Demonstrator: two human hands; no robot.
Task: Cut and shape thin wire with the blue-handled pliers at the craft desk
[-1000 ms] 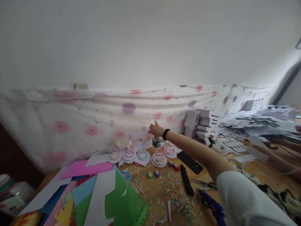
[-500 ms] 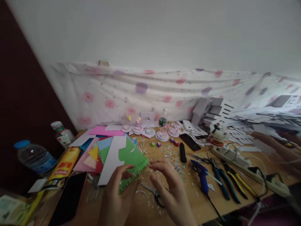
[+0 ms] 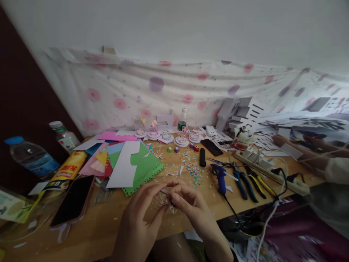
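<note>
Along the far edge of the wooden surface [image 3: 89, 233] hangs a white cloth with pink and purple spots [image 3: 169, 87], and a heap of white cut card [image 3: 289, 123] fills the far right corner. Near the left edge lie fanned sheets of coloured paper [image 3: 128, 163], green and white on top, pink behind. At the left edge stand two plastic water bottles [image 3: 32, 160], with a yellow packet [image 3: 67, 171] and a dark phone [image 3: 73, 200] just beside them. A white power strip [image 3: 272, 171] runs slantwise toward the right edge, and beside it lie a blue glue gun [image 3: 219, 176] and two pairs of pliers [image 3: 249, 178]. Another person's forearm [image 3: 302, 153] rests at the right edge. Round white paper models [image 3: 181, 140] stand in a row by the far edge, with a small bottle [image 3: 182, 122] behind them. Small punches [image 3: 173, 149] and scattered confetti [image 3: 192, 169] lie in the middle.

At the near edge, the left hand [image 3: 141, 214] and the right hand [image 3: 188, 205] meet at their fingertips [image 3: 170, 185]. Each grip is pinched, fingers curled inward, over a litter of paper scraps [image 3: 160, 198]. Something tiny may be held between them, but it is too small to tell. A scissor handle [image 3: 171, 202] appears to lie under the right hand.
</note>
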